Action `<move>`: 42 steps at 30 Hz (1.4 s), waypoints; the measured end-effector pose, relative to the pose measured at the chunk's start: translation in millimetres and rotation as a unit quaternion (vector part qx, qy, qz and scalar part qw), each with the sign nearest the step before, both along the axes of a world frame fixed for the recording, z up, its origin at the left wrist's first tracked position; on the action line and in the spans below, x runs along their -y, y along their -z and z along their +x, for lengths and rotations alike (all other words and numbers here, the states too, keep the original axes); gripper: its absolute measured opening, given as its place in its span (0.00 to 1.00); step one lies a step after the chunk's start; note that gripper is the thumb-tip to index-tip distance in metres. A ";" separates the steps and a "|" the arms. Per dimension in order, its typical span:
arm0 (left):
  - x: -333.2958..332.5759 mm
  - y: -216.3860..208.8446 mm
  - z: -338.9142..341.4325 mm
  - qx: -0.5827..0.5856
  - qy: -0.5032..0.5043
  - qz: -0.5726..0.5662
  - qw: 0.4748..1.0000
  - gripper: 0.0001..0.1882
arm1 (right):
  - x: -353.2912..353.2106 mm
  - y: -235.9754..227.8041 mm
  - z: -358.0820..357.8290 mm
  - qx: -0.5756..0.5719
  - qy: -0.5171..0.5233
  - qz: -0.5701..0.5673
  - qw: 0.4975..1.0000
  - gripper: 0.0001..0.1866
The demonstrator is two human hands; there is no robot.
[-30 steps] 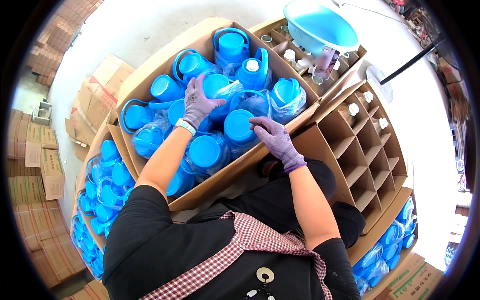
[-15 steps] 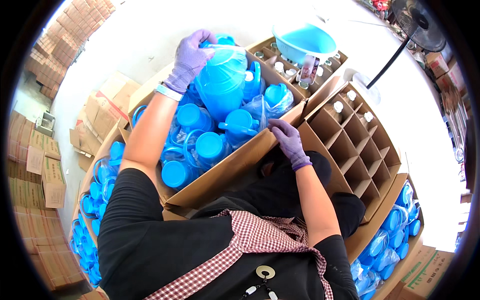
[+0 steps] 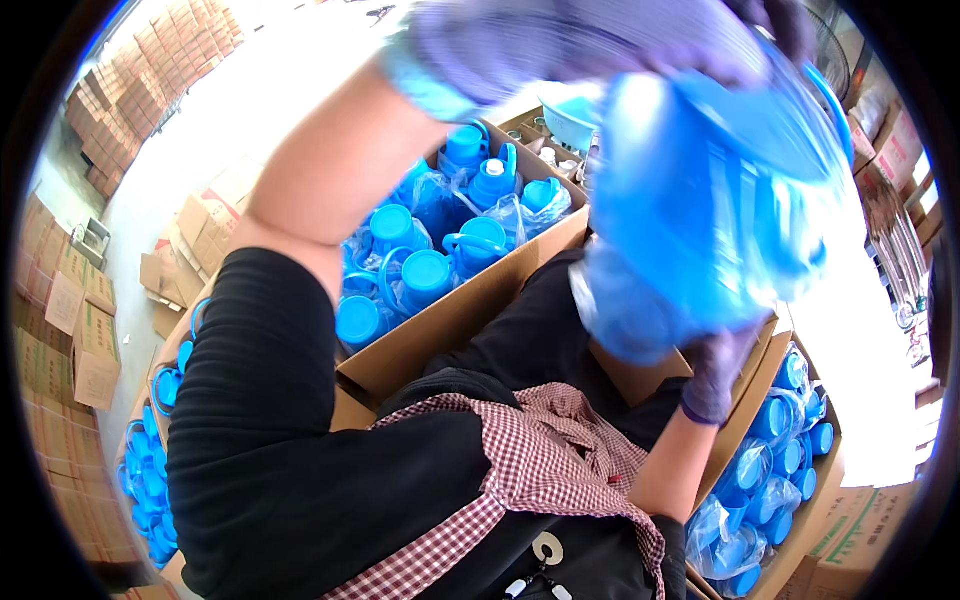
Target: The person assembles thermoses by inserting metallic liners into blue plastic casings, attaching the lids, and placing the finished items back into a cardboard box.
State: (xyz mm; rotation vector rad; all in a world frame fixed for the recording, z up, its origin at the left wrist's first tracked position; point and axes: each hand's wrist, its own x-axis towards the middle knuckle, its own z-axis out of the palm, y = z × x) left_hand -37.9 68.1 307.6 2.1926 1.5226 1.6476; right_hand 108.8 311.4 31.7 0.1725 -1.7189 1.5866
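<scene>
Head camera view gives me the person from above, with two hands in purple gloves raised around one large blue jug [image 3: 715,205] at the upper right. This jug is in the air, well apart from the open cardboard box [image 3: 470,300] in front of the person, and a clear plastic bag [image 3: 588,300] is around it. The left hand [image 3: 590,40] lies across its upper end; this grip is bent over the edge and pinches the jug there, although blur covers the fingertips. The right hand [image 3: 725,370] touches the lower end from beneath, but its fingers are partly hidden, so I cannot tell if this grip is closed. On the left wrist I notice a light blue band [image 3: 430,90]. Inside the box, other blue jugs [image 3: 428,275] stand close together, some with thin plastic between them. Another box [image 3: 752,410] at the right side has more of the same kind, and a further group [image 3: 150,480] is at the far left. Behind the middle box I see a pale blue basin [image 3: 568,122]. Stacked cartons [image 3: 60,430] fill the left edge of the room. The person wears black clothes [image 3: 260,400] with a red-and-white checked cloth [image 3: 540,450] over them.
</scene>
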 end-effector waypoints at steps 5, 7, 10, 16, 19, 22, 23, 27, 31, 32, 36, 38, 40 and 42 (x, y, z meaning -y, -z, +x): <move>-73.2 72.6 39.3 -0.133 -0.163 -0.007 0.978 0.08 | -9.6 45.8 75.7 0.167 0.069 -0.166 0.970 0.38; -85.0 121.0 55.9 -0.206 -0.163 -0.053 0.963 0.06 | 16.0 65.4 80.0 0.233 0.061 -0.150 0.959 0.32; -93.1 210.1 82.7 -0.342 -0.145 -0.011 0.928 0.06 | 30.7 146.6 105.2 0.295 0.072 0.049 0.952 0.41; -39.2 318.3 93.2 -0.359 -0.005 -0.161 0.919 0.34 | 69.7 106.7 163.6 0.409 0.068 0.196 0.888 0.44; -30.5 328.0 89.2 -0.266 -0.013 -0.151 0.952 0.28 | 43.5 70.0 182.6 0.483 -0.035 0.211 0.849 0.38; -25.7 330.1 85.0 -0.239 0.001 -0.141 0.961 0.25 | -32.1 38.3 165.9 0.416 -0.019 0.261 0.871 0.32; -27.6 331.4 84.1 -0.235 0.007 -0.139 0.962 0.24 | -48.6 22.9 149.3 0.390 0.036 0.210 0.896 0.30; -25.7 337.9 82.7 -0.233 0.005 -0.107 0.967 0.23 | -63.3 7.0 28.0 0.191 0.104 0.000 0.976 0.34; -6.0 300.9 52.7 -0.223 0.051 -0.130 0.965 0.22 | -29.5 35.6 -27.2 0.291 0.109 0.019 0.950 0.40; -9.2 279.6 32.5 -0.201 0.033 -0.104 0.974 0.20 | -27.9 43.0 -26.8 0.253 0.080 -0.041 0.963 0.37; -76.7 246.9 -60.6 0.072 -0.167 0.050 0.982 0.29 | -23.3 44.6 -1.6 0.247 0.136 0.062 0.958 0.32; -120.6 267.5 -96.4 0.207 -0.179 0.030 0.961 0.39 | 10.9 25.7 -5.2 0.236 0.138 0.087 0.958 0.38; -127.8 285.0 -123.8 0.451 0.063 -0.119 0.882 0.43 | 37.4 20.1 -16.1 0.262 0.170 0.156 0.937 0.43; -125.1 293.2 -122.1 0.434 0.079 -0.124 0.889 0.47 | 30.3 22.7 -11.6 0.284 0.201 0.135 0.928 0.45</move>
